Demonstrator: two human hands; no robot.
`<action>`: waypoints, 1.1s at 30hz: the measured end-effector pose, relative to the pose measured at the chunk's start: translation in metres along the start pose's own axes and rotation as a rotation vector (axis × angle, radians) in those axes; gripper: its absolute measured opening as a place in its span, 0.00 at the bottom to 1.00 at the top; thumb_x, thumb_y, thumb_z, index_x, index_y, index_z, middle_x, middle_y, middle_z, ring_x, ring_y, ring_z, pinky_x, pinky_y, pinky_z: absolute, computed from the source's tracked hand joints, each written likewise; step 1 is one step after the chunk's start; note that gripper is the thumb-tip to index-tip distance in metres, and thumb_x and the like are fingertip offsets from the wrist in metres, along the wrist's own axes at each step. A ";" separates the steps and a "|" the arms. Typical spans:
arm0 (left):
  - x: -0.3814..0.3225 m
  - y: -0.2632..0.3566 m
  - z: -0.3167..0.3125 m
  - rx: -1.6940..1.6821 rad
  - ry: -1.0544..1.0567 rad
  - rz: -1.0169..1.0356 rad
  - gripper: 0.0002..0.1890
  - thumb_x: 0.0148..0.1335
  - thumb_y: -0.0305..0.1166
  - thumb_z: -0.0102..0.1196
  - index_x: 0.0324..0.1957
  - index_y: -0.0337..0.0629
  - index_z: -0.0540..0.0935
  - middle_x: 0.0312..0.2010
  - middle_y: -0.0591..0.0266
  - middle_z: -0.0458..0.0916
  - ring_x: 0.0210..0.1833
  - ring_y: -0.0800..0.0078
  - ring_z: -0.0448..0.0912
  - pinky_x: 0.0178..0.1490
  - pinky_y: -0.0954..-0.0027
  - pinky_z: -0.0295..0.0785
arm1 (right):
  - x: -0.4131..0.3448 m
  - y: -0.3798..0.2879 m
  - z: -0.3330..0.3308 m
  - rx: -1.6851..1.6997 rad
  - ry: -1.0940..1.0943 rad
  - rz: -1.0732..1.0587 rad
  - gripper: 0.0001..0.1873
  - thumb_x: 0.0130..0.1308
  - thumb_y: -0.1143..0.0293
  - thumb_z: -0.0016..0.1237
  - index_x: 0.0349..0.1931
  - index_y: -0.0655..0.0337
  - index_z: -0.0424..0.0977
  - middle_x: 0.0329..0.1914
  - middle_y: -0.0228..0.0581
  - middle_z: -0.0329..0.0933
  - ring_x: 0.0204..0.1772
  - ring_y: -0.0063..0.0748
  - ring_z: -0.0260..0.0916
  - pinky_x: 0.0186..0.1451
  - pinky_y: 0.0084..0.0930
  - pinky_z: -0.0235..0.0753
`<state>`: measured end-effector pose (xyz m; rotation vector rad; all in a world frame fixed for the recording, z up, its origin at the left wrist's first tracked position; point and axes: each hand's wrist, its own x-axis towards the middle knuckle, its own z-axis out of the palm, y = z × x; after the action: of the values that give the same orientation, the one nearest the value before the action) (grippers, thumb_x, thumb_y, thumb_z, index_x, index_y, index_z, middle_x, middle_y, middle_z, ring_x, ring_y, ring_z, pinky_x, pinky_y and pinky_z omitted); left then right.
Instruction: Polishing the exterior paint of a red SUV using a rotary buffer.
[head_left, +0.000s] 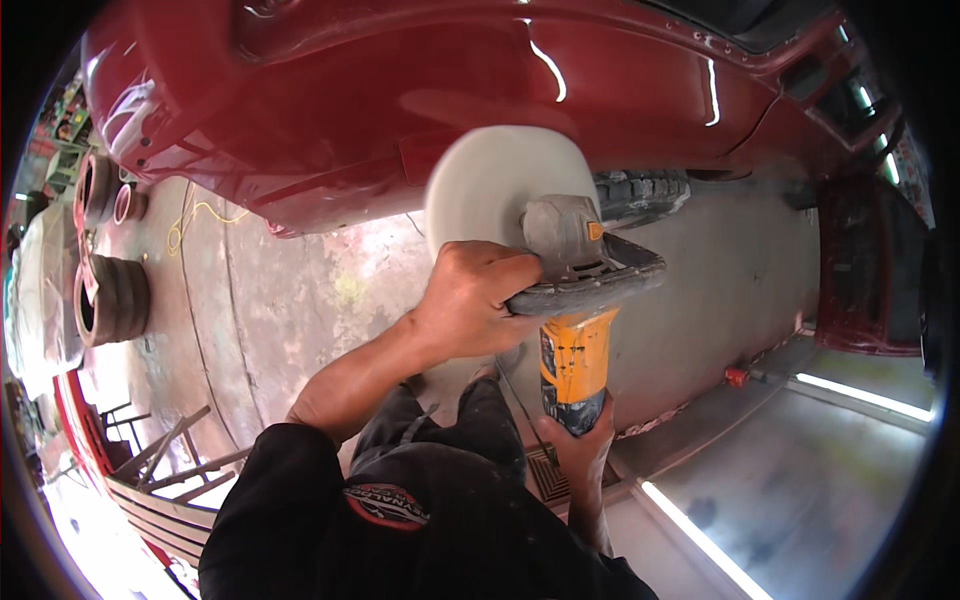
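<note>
My left hand (480, 300) is closed around the black loop handle of a yellow and black rotary polisher (576, 349). Low on the same tool, my right hand (581, 435) grips the dark rear end of its body. The round whitish polishing pad (502, 180) looks blurred, as if spinning, and its far edge is at the lower side panel of a glossy red vehicle body (480, 90). Whether the pad touches the paint cannot be told. A dark cord (517, 394) runs near the polisher's rear end.
A vehicle tire (645, 196) shows beneath the red body. Stacked tires (112, 300) and a yellow hose or cord (176, 232) are at the left, above a slatted wooden bench (161, 517). A detached red vehicle door or panel (862, 270) stands at the right.
</note>
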<state>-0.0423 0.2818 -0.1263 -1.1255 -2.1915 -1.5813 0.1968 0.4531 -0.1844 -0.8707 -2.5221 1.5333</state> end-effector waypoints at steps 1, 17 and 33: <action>-0.001 0.002 -0.004 0.003 0.011 0.002 0.09 0.42 0.22 0.68 0.23 0.40 0.78 0.17 0.53 0.71 0.20 0.53 0.73 0.24 0.58 0.67 | -0.001 -0.005 -0.001 0.023 -0.011 -0.014 0.47 0.47 0.69 0.74 0.68 0.69 0.65 0.53 0.55 0.82 0.56 0.45 0.82 0.60 0.40 0.79; 0.013 0.034 -0.040 0.185 0.010 0.087 0.12 0.40 0.23 0.68 0.21 0.41 0.75 0.17 0.56 0.72 0.20 0.55 0.74 0.24 0.60 0.68 | 0.006 -0.002 0.024 0.107 -0.045 -0.112 0.47 0.47 0.62 0.77 0.66 0.71 0.67 0.53 0.53 0.82 0.55 0.45 0.82 0.58 0.39 0.80; 0.104 0.047 0.004 0.212 -0.028 0.252 0.13 0.39 0.28 0.72 0.25 0.39 0.80 0.18 0.55 0.77 0.22 0.54 0.79 0.26 0.60 0.72 | 0.065 -0.012 -0.001 0.280 0.176 -0.192 0.44 0.48 0.71 0.71 0.66 0.73 0.63 0.53 0.47 0.80 0.52 0.36 0.79 0.57 0.35 0.79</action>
<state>-0.0809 0.3385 -0.0350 -1.3023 -2.0779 -1.2077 0.1378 0.4817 -0.1886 -0.6713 -2.1332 1.6159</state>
